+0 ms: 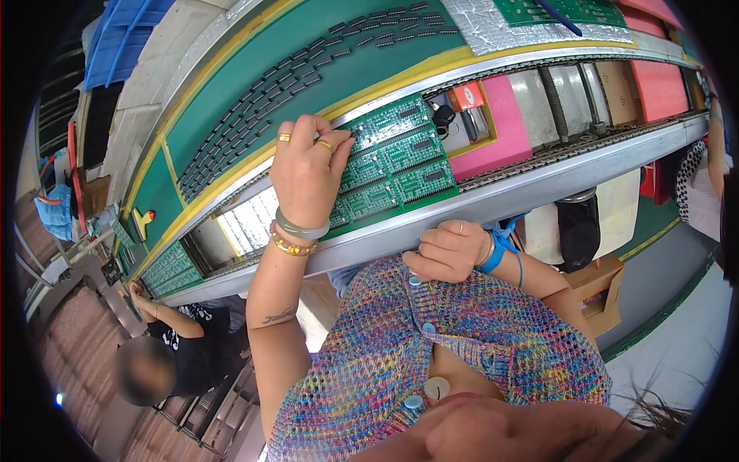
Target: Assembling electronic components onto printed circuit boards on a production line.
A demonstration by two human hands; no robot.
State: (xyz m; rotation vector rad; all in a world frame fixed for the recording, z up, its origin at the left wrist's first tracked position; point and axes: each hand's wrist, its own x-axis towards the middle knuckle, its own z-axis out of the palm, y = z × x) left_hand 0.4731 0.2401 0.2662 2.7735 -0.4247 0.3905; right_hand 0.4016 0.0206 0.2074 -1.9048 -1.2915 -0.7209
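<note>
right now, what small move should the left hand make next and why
Probably ease the left hand down slightly: its thumb and index finger are pinched together at the circuit boards, though anything between them is too small to tell.

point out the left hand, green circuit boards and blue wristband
Left hand [306,175]: head view, back of hand
Green circuit boards [406,154]: head view, face of one board
Blue wristband [495,254]: head view, outer side

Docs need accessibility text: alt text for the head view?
A person's left hand is over the left part of a green circuit-board panel between metal rails; the right hand is curled by the near rail. Beyond, rows of black chips lie on a green surface.
</note>
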